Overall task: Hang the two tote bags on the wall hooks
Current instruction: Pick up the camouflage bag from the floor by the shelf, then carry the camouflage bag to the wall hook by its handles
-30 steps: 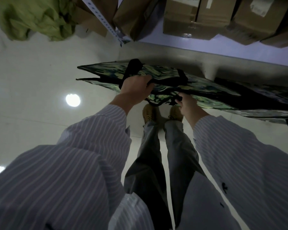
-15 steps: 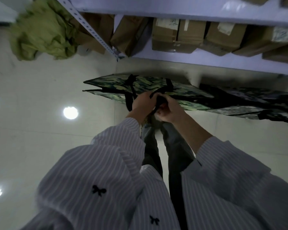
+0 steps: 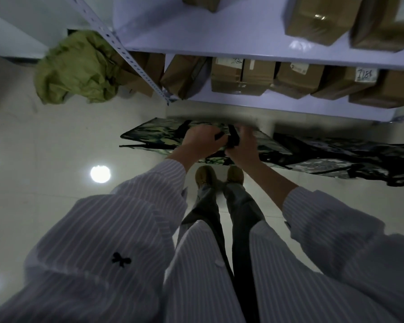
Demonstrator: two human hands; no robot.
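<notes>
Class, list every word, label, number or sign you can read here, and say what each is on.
None reads clearly.
Handwritten white label on a cardboard box, lower shelf: dark strokes, perhaps digits, too blurred to read.
Small white label on the neighbouring box: too small.
Dark print on a box further left: blurred.
Camouflage tote bag: no text visible.

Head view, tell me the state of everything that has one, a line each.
Left hand, gripping the straps.
Right hand, blurred, pinching the straps.
Bag, flat, held up by its straps.
Second bag, flat, support hidden.
Boxes, shut, taped.
Sack, crumpled.
</notes>
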